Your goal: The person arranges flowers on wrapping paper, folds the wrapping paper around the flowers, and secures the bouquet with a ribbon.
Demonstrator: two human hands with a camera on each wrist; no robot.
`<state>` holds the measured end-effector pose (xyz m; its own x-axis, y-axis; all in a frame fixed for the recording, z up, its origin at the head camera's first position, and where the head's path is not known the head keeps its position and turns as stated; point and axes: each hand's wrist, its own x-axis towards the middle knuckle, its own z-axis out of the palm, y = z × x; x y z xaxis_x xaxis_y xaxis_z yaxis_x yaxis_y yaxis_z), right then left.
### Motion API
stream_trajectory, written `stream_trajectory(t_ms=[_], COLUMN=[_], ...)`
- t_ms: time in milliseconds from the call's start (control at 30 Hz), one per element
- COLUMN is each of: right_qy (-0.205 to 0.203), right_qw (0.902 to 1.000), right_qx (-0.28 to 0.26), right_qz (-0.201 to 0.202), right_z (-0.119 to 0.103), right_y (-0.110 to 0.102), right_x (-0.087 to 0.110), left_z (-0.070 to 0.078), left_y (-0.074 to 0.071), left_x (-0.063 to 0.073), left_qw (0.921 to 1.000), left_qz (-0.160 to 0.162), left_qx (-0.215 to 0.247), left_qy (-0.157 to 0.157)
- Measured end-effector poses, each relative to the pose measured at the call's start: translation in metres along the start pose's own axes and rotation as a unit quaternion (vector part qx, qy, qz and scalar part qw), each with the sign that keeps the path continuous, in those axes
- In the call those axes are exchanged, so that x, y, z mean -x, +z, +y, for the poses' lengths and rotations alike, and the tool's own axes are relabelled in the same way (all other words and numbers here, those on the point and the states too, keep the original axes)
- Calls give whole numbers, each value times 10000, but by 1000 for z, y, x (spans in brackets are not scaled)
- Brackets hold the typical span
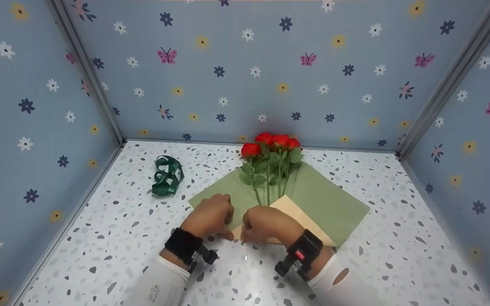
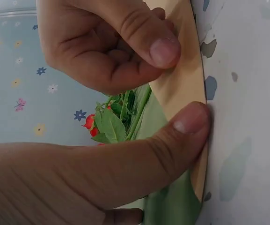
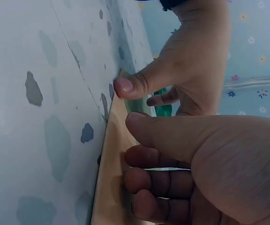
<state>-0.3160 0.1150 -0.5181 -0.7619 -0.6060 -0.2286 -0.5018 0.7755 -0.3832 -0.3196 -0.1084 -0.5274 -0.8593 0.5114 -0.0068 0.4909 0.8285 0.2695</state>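
A sheet of wrapping paper (image 1: 321,195), green with a tan reverse, lies on the tabletop. Its front part is turned up into a tan fold (image 1: 300,221). On the sheet rest several red roses (image 1: 272,146) with leafy stems, their heads toward the back wall; the lower stem ends are hidden. The left hand (image 1: 211,216) presses its straight thumb (image 2: 186,126) onto the fold's front edge. Beside it, the right hand (image 1: 270,223) rests on the tan flap with curled fingers (image 3: 146,180), its thumb over them and nothing seen between them.
A loose coil of dark green ribbon (image 1: 167,176) lies at the back left of the speckled tabletop (image 1: 113,229). Flower-printed panels (image 1: 228,63) close off the back and both sides. Each wrist wears a strapped camera (image 1: 304,250).
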Motion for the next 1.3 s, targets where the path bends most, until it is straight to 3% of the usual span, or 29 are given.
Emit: stream_trajectory(t_ms=[333,667,933,1300], right_qy=[252,373,-32,-42], right_qw=[9994,9990,9996,9972], right_qx=[-103,225,11,-280], right_qz=[-209,74,269,698], right_z=[-7,-11,5,36], right_y=[5,15,10,7], right_x=[-15,-19,-4,32], left_z=[-11,-13,-12,-10], left_y=[-5,-2,-2,-3], left_x=[1,-2,-1,-3], left_qw=[9996,9986,9977,9967], left_qz=[-145,-175,-183,-362], left_qx=[222,419,542,572], left_qy=[89,-276,-374,-450])
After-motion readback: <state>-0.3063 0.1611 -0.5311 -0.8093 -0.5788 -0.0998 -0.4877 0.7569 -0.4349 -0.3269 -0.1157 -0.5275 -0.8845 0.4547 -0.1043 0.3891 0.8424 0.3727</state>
